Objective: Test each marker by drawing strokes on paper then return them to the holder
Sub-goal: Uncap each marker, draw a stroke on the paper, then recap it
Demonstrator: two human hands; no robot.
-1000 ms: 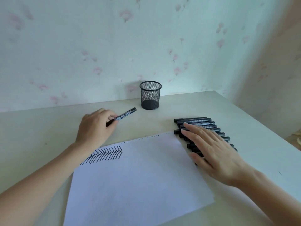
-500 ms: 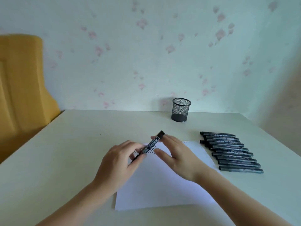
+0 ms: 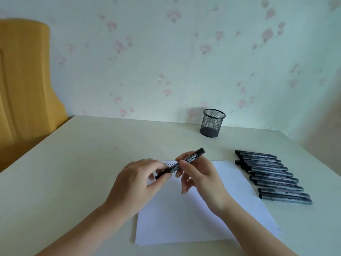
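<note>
- A pale table (image 3: 77, 163) by a flowery wall holds white paper (image 3: 184, 218);
- both hands, left hand (image 3: 136, 183) and right hand (image 3: 201, 180), pinch one black marker (image 3: 184, 162) tight above it.

Both hands are on one black marker (image 3: 181, 163) held above the white paper (image 3: 193, 218): left hand (image 3: 136, 183) pinches the lower end, right hand (image 3: 201, 178) grips the middle, capped end pointing toward 2 o'clock. Some black strokes (image 3: 168, 164) peek out behind the fingers. A row of markers (image 3: 271, 176) lies at 3 o'clock, and the mesh holder (image 3: 212, 123) stands at 1 o'clock on the table (image 3: 73, 163) by the wall.
</note>
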